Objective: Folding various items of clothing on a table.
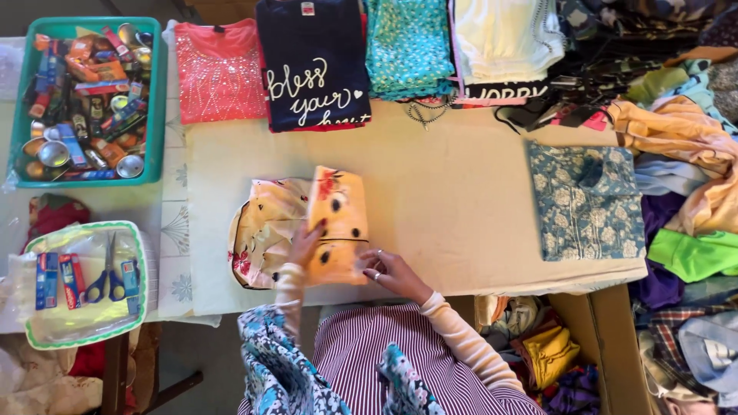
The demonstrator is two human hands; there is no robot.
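Observation:
A yellow and orange floral garment (307, 223) lies partly folded on the cream table cover (453, 192) near the front edge. My left hand (306, 242) presses flat on the garment where the orange folded panel meets the yellow part. My right hand (384, 269), wearing a ring, touches the lower right corner of the orange panel with its fingers spread. Neither hand grips the cloth; both rest on it.
A folded blue patterned garment (586, 201) lies at right. Folded tops (314, 61) line the far edge. A green basket (157, 107) of small items and a tray (138, 238) with scissors (108, 280) sit left. Loose clothes (684, 154) pile at right, a cardboard box (607, 346) below.

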